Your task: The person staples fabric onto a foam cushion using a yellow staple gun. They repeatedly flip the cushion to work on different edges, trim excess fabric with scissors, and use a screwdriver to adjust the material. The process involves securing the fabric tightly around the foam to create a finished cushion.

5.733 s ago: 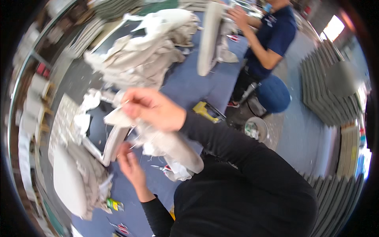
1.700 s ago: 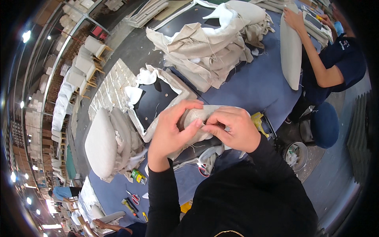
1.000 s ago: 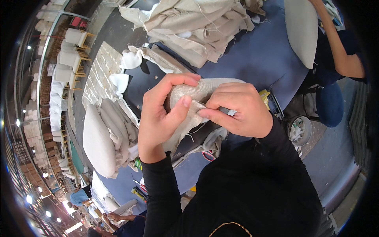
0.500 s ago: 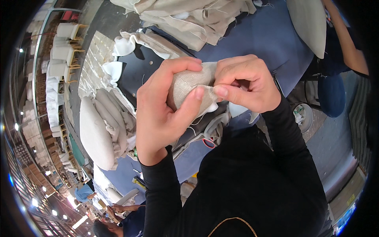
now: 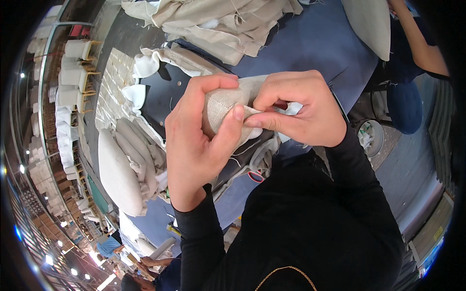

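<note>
the left hand (image 5: pixel 196 145) rises from six o'clock, black sleeve to the wrist, fingers curled over, thumb stretched toward two o'clock. the right hand (image 5: pixel 298 109) sits at three o'clock of it, fingers bent, thumb tip meeting the left thumb.

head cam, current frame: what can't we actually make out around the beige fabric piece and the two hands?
Head view only:
- Beige fabric piece: its lower part and full shape are covered by the left hand and right hand.
- Right hand grip: the fingertips curl inward, so anything small pinched there is hidden.
- Co-worker's arm: cut off by the top right rim.
- Items on the blue table under the hands: blocked.
</note>
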`<state>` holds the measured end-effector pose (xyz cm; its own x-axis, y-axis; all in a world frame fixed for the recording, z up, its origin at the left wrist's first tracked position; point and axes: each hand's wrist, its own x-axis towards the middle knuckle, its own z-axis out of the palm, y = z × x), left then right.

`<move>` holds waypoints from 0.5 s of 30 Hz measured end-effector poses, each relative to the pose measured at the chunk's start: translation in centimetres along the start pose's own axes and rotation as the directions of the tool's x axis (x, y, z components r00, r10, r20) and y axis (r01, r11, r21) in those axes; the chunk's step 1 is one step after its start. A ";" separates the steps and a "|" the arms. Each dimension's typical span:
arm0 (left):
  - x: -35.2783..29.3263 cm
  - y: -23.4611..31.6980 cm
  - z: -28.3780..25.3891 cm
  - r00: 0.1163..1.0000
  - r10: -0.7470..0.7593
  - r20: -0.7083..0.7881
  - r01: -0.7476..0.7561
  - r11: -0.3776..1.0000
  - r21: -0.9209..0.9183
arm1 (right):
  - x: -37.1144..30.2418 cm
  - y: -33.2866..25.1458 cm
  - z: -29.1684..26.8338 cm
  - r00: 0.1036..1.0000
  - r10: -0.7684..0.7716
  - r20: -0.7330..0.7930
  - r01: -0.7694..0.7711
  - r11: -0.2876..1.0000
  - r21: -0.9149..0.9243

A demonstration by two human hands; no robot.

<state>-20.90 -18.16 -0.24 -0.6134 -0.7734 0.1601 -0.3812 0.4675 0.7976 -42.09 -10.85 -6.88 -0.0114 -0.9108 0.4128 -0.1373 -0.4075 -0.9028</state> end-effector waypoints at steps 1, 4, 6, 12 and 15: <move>0.0 0.0 0.0 1.000 0.016 0.000 -0.016 1.000 0.012 | -0.1 0.1 0.1 1.000 0.002 -0.004 -0.002 0.999 0.051; -0.2 0.0 0.1 1.000 0.032 0.001 -0.032 0.999 0.025 | -0.4 0.6 0.2 1.000 -0.028 0.014 0.027 0.997 0.075; -0.3 -0.1 0.2 0.999 0.052 0.000 -0.052 0.998 0.019 | -0.5 1.1 0.0 0.997 -0.074 0.033 0.071 0.993 0.091; -0.7 0.1 0.8 0.995 0.101 -0.006 -0.101 0.995 -0.012 | -1.0 1.9 -0.2 0.999 0.010 0.048 -0.025 0.942 0.335; -1.1 0.5 1.1 0.997 0.071 -0.024 -0.071 0.997 0.033 | -1.2 1.9 -0.2 0.998 0.054 0.040 -0.065 0.920 0.386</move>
<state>-21.22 -16.57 -0.66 -0.6225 -0.7479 0.2303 -0.3599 0.5349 0.7644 -42.50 -10.48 -9.07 0.0204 -0.9335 0.3581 0.2572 -0.3412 -0.9041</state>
